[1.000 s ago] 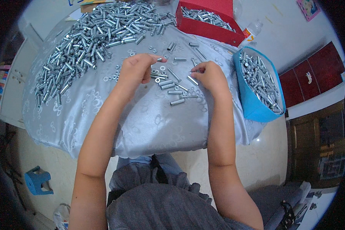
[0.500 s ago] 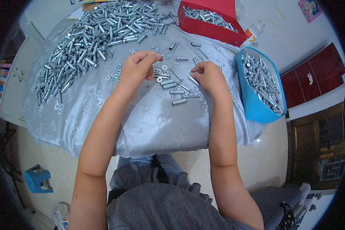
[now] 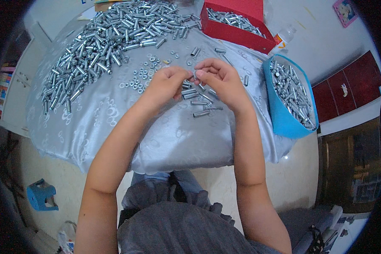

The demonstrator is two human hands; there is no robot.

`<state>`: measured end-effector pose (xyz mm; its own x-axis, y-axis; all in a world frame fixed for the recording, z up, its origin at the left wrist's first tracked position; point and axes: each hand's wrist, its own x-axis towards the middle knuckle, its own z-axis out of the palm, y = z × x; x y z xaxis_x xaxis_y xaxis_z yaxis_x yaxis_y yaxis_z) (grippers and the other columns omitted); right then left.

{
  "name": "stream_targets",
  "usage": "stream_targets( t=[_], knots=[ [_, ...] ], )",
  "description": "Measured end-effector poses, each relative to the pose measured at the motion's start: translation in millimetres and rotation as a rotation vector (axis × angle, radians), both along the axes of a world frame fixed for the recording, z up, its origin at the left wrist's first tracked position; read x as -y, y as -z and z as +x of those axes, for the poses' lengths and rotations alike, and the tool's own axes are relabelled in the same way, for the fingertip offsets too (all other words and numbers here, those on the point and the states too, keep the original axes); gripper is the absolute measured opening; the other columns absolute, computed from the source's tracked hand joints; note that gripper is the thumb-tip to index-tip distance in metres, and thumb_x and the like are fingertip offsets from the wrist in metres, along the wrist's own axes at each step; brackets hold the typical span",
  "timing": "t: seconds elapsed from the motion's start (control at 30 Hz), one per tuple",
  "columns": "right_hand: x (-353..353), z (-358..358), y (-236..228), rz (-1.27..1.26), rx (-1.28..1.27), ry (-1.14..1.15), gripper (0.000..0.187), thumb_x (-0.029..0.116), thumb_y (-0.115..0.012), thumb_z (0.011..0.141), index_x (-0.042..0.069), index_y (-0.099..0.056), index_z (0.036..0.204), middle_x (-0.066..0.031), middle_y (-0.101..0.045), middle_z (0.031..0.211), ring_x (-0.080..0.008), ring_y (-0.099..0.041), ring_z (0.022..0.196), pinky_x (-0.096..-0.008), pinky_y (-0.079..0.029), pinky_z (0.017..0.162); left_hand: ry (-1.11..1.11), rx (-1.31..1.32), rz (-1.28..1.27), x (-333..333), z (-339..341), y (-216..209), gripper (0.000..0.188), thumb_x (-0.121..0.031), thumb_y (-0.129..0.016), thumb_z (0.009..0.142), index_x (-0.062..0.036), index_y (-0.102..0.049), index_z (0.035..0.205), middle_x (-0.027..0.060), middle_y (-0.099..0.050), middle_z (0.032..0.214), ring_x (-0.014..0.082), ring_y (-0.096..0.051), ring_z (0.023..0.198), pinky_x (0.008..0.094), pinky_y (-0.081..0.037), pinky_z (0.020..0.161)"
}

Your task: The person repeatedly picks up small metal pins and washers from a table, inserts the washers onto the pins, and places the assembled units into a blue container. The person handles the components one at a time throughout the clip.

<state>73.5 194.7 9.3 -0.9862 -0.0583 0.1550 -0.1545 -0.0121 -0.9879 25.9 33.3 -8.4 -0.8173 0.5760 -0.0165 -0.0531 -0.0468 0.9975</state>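
My left hand (image 3: pixel 167 85) and my right hand (image 3: pixel 223 84) meet over the middle of the table, fingertips nearly touching. Both are closed in a pinch. A small bit of shiny metal shows between the fingertips, too small to name. Under and in front of the hands lie several loose metal sleeves (image 3: pixel 201 114) and thin bolts, partly hidden by the fingers. Beside my left hand a cluster of nuts and washers (image 3: pixel 138 80) is spread on the cloth. Another sleeve (image 3: pixel 246 80) lies just right of my right hand.
A big heap of assembled sleeve anchors (image 3: pixel 101 51) covers the table's far left. At the back stands a red box (image 3: pixel 254 45) of metal parts, with a plastic bottle (image 3: pixel 285 33) beside it. A blue fabric bin (image 3: pixel 290 127) full of anchors sits at the right edge.
My hands have come together from apart; my right hand has moved left and my left hand slightly right. More of the nut cluster shows beside my left hand.
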Motion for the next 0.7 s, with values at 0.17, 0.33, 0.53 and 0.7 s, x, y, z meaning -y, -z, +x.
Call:
stream_targets(
  t=[0.17, 0.33, 0.53, 0.7],
  knots=[
    [1, -1, 2, 0.015, 0.002, -0.007, 0.018, 0.006, -0.06, 0.078, -0.002, -0.055, 0.093, -0.0064, -0.059, 0.085, -0.0108, -0.057, 0.079, -0.0215, -0.046, 0.069, 0.051, 0.125, 0.09, 4, 2, -7, 0.022, -0.025, -0.05, 0.08, -0.006, -0.054, 0.071, -0.0038, -0.036, 0.051, 0.0065, -0.032, 0.044, 0.0228, -0.028, 0.043],
    [1, -2, 7, -0.034, -0.078, 0.02, 0.017, 0.008, -0.063, 0.076, -0.001, -0.058, 0.089, -0.0056, -0.06, 0.084, -0.01, -0.056, 0.078, -0.021, -0.045, 0.07, 0.106, 0.17, 0.162, 6, 0, -5, 0.021, -0.024, -0.05, 0.08, -0.0044, -0.054, 0.073, -0.0043, -0.032, 0.051, 0.007, -0.03, 0.044, 0.0231, -0.029, 0.044],
    [6, -4, 11, 0.24, -0.21, 0.151, 0.013, 0.011, -0.064, 0.075, 0.0, -0.062, 0.081, -0.0046, -0.061, 0.077, -0.009, -0.055, 0.072, -0.0233, -0.045, 0.066, 0.107, 0.27, 0.249, 7, -1, -5, 0.02, -0.021, -0.05, 0.081, -0.0033, -0.053, 0.073, -0.0049, -0.029, 0.052, 0.0072, -0.03, 0.045, 0.0239, -0.03, 0.047],
    [5, -8, 19, 0.342, -0.254, 0.183, 0.016, 0.014, -0.064, 0.075, 0.0, -0.062, 0.083, -0.0058, -0.061, 0.078, -0.0094, -0.054, 0.069, -0.0227, -0.043, 0.064, 0.052, 0.323, 0.283, 4, 1, -4, 0.021, -0.024, -0.051, 0.083, -0.0057, -0.051, 0.071, -0.005, -0.031, 0.054, 0.007, -0.031, 0.047, 0.0239, -0.03, 0.047]
  ],
)
